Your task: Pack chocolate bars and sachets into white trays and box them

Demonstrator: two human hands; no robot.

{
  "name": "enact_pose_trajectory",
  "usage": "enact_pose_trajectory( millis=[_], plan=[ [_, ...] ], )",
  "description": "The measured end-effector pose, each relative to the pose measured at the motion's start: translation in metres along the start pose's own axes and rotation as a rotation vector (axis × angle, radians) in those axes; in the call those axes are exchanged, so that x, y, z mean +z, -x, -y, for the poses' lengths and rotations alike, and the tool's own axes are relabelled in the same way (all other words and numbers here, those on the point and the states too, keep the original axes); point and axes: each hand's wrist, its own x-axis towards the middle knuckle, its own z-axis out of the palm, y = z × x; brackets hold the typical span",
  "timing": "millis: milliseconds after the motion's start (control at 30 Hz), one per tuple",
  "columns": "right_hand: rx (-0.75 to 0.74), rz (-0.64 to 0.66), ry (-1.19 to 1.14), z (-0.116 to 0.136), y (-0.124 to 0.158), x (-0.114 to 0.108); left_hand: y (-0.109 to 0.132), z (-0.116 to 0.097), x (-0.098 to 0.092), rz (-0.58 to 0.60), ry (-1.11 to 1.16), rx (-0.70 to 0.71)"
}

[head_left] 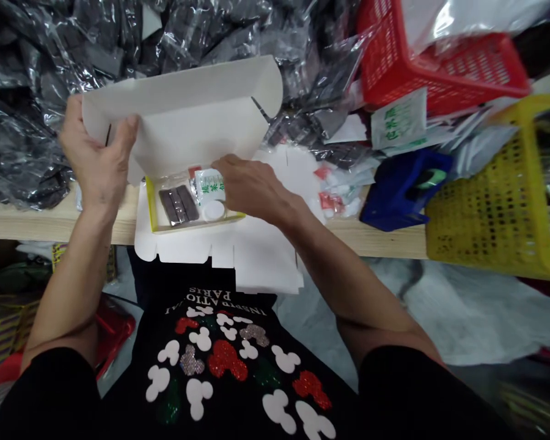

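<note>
Seen from the head camera, a white card box (178,116) sits at the centre of the view, its lid standing up and tilted toward 12 o'clock. The left hand (98,153), at 10 o'clock, holds the lid's left edge between thumb and fingers. The right hand (250,186) comes in from 4 o'clock with its fingers curled narrowly, and its fingertips (220,162) lie at the edge of a white packet with green characters (209,186); I cannot tell whether they grip it. The packet sits inside the box in a yellow-edged tray (150,205), beside dark bars in clear plastic (174,205) and a round white disc (213,211).

The box rests on a pale wooden worktop (50,220), over flat white card (266,266) that reaches toward 6 o'clock. Black plastic bags (27,61) are heaped from 9 to 12 o'clock. A red plastic basket (440,61) stands at 2 o'clock, and a yellow plastic basket (495,195) at 3 o'clock. Between them lie a white sachet with green print (398,119) and a blue plastic holder (403,189).
</note>
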Motion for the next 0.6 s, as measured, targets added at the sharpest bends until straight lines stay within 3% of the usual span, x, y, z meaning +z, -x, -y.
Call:
enact_pose_trajectory(
  millis=[133,267,467,600],
  plan=[
    [0.005,0.134,0.139,0.014,-0.031,0.003,0.01,-0.004,-0.005,0.054,-0.05,-0.048],
    [0.005,0.179,0.136,0.009,-0.025,0.004,0.016,-0.019,-0.011,0.143,-0.025,-0.099],
    [0.176,-0.304,0.036,-0.028,0.022,-0.018,0.014,-0.04,-0.014,0.051,0.032,-0.056],
    [0.215,-0.355,0.033,-0.032,0.034,-0.033,0.01,-0.036,-0.011,0.035,0.046,-0.057]
  ],
)
